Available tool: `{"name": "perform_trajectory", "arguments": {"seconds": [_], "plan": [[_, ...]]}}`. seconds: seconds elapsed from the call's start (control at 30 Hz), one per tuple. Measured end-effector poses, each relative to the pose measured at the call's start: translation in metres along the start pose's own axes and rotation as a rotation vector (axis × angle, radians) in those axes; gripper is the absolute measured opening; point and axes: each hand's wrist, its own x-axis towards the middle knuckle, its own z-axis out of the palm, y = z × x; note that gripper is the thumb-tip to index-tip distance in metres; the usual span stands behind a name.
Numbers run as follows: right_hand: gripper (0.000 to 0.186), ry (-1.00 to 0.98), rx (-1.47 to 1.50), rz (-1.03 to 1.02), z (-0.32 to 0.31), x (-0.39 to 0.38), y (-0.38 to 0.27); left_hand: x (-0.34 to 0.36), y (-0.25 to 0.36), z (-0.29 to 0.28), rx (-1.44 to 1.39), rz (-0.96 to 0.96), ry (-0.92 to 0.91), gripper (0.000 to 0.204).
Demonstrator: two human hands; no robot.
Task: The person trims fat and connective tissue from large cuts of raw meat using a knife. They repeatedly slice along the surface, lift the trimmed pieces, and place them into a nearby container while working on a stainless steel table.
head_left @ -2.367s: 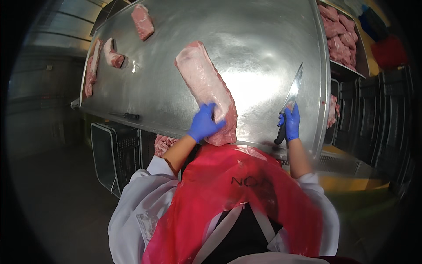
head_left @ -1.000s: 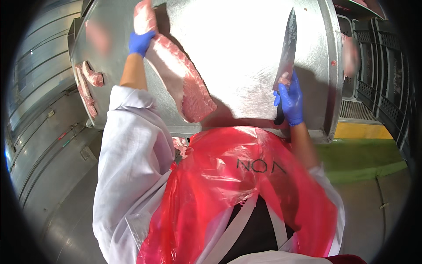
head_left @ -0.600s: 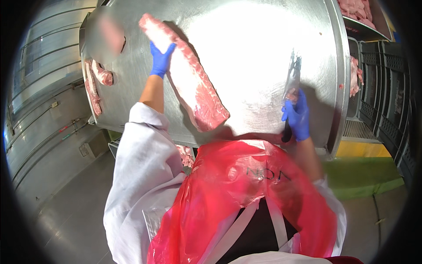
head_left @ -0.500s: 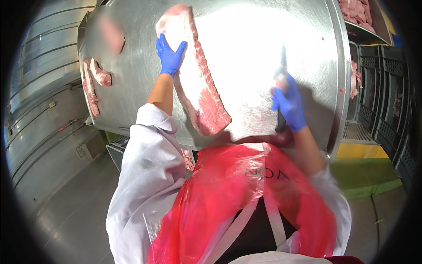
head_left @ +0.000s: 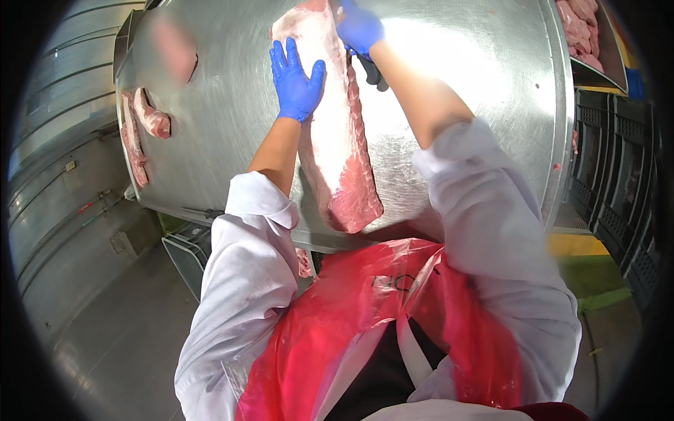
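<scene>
I see the long pork loin lying on the steel table. The left hand rests flat on its far half, fingers spread; at its far right edge, the right hand grips a black-handled knife.

A long, fat-topped meat slab lies beside the black-handled knife.

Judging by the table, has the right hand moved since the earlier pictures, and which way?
Yes: the right hand has moved left and forward, away from the table's right edge, beside the long meat.
</scene>
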Motion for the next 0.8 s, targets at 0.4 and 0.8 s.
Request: {"name": "perform_trajectory", "arguments": {"seconds": [0.4,0.8], "plan": [[0.062,-0.516,-0.701,-0.31,-0.032,0.006,-0.02,-0.001,-0.004,-0.004,-0.016,0.114,-0.004,0.086],[0.074,-0.587,0.094,0.164,-0.097,-0.099,-0.043,-0.013,-0.009,-0.003,-0.02,0.074,0.031,0.081]]}}
